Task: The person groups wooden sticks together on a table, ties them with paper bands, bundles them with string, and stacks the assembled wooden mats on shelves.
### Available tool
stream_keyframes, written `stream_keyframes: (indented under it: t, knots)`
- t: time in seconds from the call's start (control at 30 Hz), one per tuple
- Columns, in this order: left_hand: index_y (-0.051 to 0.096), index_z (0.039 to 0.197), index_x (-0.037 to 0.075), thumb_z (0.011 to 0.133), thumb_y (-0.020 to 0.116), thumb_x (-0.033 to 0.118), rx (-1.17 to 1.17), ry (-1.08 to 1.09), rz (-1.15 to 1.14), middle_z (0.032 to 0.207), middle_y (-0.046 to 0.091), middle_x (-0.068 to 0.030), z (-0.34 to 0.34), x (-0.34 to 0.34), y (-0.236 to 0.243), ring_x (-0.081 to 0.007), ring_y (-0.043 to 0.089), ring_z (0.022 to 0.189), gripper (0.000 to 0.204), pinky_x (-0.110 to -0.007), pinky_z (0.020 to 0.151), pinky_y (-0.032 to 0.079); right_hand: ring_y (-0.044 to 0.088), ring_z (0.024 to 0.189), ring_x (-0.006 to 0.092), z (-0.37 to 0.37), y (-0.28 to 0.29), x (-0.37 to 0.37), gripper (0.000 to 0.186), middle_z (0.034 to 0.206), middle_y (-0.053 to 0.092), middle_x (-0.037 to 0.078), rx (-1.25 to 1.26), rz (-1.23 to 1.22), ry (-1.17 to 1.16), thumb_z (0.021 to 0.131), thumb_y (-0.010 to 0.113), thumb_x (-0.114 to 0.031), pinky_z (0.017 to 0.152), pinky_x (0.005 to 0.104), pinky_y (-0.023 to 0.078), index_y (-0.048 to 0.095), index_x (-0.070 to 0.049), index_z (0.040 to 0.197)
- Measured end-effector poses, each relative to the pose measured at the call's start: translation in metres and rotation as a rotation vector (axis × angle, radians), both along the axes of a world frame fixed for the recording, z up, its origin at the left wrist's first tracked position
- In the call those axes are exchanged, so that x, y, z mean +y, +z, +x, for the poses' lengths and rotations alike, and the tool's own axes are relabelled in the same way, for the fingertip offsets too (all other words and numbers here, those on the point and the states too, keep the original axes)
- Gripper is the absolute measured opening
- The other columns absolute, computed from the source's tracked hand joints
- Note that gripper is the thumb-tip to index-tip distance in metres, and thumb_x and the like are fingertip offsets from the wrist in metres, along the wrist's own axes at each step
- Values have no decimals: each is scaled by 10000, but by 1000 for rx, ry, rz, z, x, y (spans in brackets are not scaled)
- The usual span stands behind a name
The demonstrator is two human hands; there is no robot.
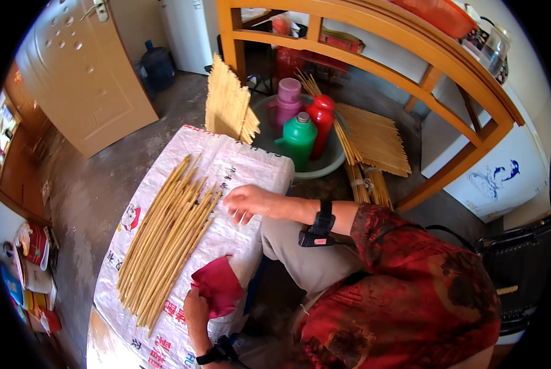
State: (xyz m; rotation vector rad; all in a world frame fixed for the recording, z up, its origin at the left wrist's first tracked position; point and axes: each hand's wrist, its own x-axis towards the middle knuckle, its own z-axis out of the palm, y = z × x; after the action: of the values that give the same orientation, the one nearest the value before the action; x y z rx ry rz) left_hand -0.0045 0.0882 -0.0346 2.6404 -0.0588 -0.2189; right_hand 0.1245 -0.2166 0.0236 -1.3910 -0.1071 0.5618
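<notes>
A row of pale yellow sticks lies lengthwise on a white printed woven sheet spread over a low work surface. My right hand is just right of the sticks, fingers loosely curved and apart, holding nothing. Lower down, my left hand grips the edge of a dark red cloth beside the lower end of the sticks.
Behind the surface stand joined stick panels and a basin with thermoses. Stick bundles and another panel sit right, under a wooden frame. A door is upper left, a black chair right.
</notes>
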Motion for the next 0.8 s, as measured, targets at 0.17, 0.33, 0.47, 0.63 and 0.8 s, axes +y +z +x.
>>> stream_keyframes:
  t: [0.17,0.33,0.47,0.63,0.8]
  knots:
    - [536,784,-37,697,417,29,-5,16,4,802,559,-258,-3,-4,1,-422,531,772,162,-491,686,403,591,741,156,50,-6,-50,352,905,570,62,-135,-134,-350,813,604,-284,589,290,509,538,-32,1050]
    - [539,782,-32,699,414,29,1,23,19,798,558,-252,-4,-1,-2,-420,532,770,162,-490,688,406,591,761,185,82,13,-84,505,922,607,114,-312,-396,-649,728,688,-309,598,277,486,535,39,1060]
    - [529,781,-30,704,420,27,-15,1,58,815,557,-244,-2,-6,0,-413,538,772,145,-486,678,414,565,902,195,113,12,-108,727,1034,584,172,-391,-516,-704,709,695,-329,740,269,451,397,113,1204]
    - [522,776,-26,712,426,30,-24,-12,87,829,559,-234,2,-5,-8,-402,546,766,128,-481,664,423,564,939,226,163,-19,-125,740,1062,563,201,-398,-679,-727,697,695,-352,771,278,445,406,100,1207]
    - [527,785,-37,689,415,20,13,12,101,817,555,-239,0,-5,-5,-413,539,776,158,-484,679,418,543,1009,291,171,-13,-106,768,1104,535,243,-403,-838,-759,658,700,-401,839,323,429,439,101,1177]
